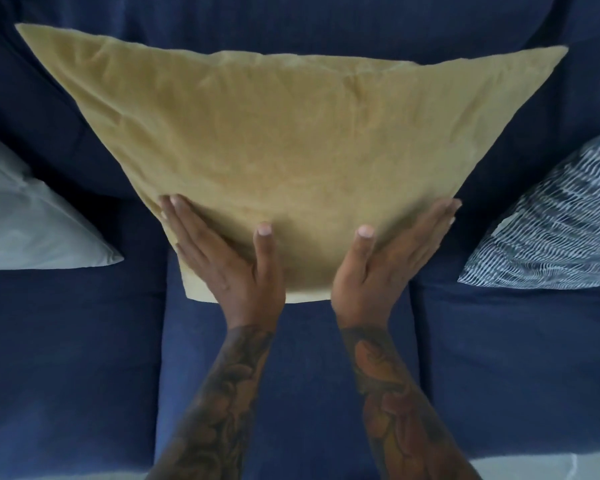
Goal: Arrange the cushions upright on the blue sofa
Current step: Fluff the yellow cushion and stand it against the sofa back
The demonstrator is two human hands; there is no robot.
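The yellow cushion is pressed by both flat, open palms at its lower edge, the left hand and right hand laid side by side on the middle seat of the blue sofa. A pale grey cushion is seen beyond the left hand, and a blue-and-white patterned cushion beyond the right hand, neither touched.

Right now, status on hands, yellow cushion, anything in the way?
Left hand and right hand flat against yellow cushion, open. Cushion upright on blue sofa middle seat. Pale cushion left, patterned cushion right, both apart.
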